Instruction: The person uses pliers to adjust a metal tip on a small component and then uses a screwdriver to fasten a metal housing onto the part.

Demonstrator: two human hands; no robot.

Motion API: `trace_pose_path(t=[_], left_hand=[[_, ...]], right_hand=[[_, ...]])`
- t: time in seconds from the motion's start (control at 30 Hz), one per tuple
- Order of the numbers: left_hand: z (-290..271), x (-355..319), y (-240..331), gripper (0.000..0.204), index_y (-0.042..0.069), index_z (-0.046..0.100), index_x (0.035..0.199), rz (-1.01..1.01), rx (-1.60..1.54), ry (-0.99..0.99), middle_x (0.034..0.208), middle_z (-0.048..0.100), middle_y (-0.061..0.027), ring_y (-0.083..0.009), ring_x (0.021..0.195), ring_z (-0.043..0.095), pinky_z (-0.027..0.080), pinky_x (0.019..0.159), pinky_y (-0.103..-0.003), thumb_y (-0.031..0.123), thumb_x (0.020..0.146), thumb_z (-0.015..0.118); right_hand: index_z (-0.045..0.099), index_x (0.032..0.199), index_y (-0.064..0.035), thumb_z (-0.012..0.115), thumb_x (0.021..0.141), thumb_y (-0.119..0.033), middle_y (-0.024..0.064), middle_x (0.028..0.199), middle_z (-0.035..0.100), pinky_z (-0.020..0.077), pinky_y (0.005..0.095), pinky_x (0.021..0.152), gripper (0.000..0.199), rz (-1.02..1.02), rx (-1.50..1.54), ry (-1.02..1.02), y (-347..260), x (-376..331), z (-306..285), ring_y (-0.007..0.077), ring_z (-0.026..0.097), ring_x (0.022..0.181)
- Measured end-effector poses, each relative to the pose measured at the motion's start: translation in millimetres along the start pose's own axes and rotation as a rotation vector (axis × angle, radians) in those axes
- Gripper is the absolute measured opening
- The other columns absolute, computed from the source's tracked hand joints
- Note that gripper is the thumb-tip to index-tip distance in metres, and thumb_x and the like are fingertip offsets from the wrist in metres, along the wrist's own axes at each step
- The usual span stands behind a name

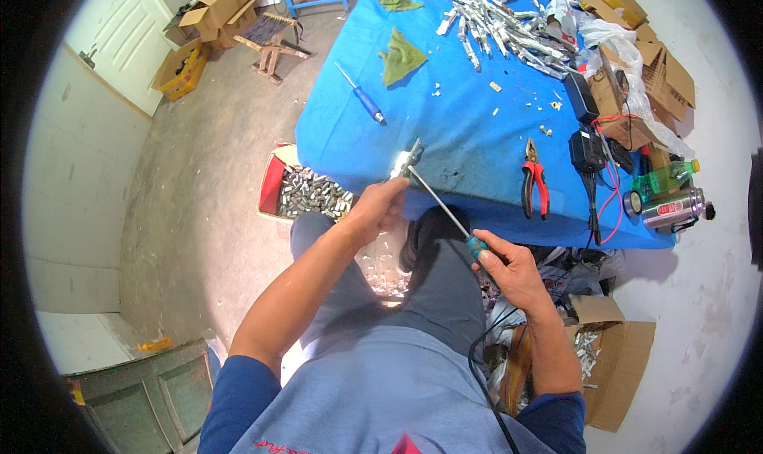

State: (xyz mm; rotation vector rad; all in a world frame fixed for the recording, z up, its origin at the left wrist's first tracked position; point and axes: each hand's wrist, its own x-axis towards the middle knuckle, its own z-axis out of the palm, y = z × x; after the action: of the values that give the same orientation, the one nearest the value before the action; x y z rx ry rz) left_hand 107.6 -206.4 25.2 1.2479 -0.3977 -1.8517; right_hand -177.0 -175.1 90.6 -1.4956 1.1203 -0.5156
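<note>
My left hand (377, 209) pinches a small silvery piece (404, 162) at the near edge of the blue-covered table (342, 132). What exactly the piece is, I cannot make out. In my right hand (513, 271) is a screwdriver (441, 203), gripped by its teal handle. Its long metal shaft slants up to the left, and the tip meets or nearly meets the silvery piece. A second screwdriver (366, 103) with a blue handle lies farther off on the cloth. Red-handled pliers (535, 180) lie to the right.
A heap of silvery strips (501, 29) covers the table's far side, near green rags (402, 57). Black adapters (587, 150), cables, a green bottle (666, 178) and a steel flask (674, 208) crowd the right edge. Below the table stands a red box (272, 185) of small cylinders.
</note>
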Motion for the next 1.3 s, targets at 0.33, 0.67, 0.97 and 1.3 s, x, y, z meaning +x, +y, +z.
trace_pose_path(t=[0.33, 0.67, 0.97, 1.3], left_hand=[[3, 3, -5, 0.038, 0.015, 0.041, 0.071, -0.001, 0.013, 0.007, 0.057, 0.032, 0.0054, -0.006, 0.043, 0.024, 0.017, 0.037, -0.024, 0.039, 0.095, 0.059], [7, 0, -6, 0.04, 0.017, 0.038, 0.069, 0.003, 0.049, 0.042, 0.054, 0.029, 0.0074, -0.0061, 0.042, 0.022, 0.017, 0.038, -0.025, 0.04, 0.096, 0.056], [11, 3, -10, 0.043, 0.018, 0.038, 0.066, 0.075, 0.165, 0.167, 0.053, 0.031, 0.0074, -0.0068, 0.041, 0.025, 0.019, 0.038, -0.027, 0.043, 0.096, 0.056], [12, 13, -17, 0.045, 0.014, 0.043, 0.064, 0.166, 0.355, 0.287, 0.051, 0.037, 0.0037, -0.0113, 0.04, 0.033, 0.024, 0.038, -0.031, 0.044, 0.096, 0.054]], right_hand=[[0.057, 0.133, -0.003, 0.059, 0.097, -0.017, 0.0047, 0.089, 0.066, 0.0453, 0.021, 0.046, 0.039, 0.166, 0.104, -0.001, -20, 1, 3, 0.0087, 0.063, 0.063], [0.058, 0.132, -0.0015, 0.057, 0.096, -0.016, 0.0051, 0.091, 0.067, 0.0461, 0.0219, 0.05, 0.038, 0.126, 0.128, -0.024, -27, 3, 0, 0.0083, 0.059, 0.058], [0.055, 0.134, -0.0032, 0.056, 0.098, -0.02, 0.0057, 0.088, 0.068, 0.0447, 0.0204, 0.049, 0.04, 0.228, 0.182, -0.043, -37, 12, 0, 0.0074, 0.058, 0.057], [0.061, 0.127, -0.0062, 0.059, 0.094, -0.019, 0.0151, 0.071, 0.063, 0.0515, 0.0376, 0.058, 0.036, -0.204, -0.577, 0.002, -58, 21, -7, 0.0224, 0.065, 0.061]])
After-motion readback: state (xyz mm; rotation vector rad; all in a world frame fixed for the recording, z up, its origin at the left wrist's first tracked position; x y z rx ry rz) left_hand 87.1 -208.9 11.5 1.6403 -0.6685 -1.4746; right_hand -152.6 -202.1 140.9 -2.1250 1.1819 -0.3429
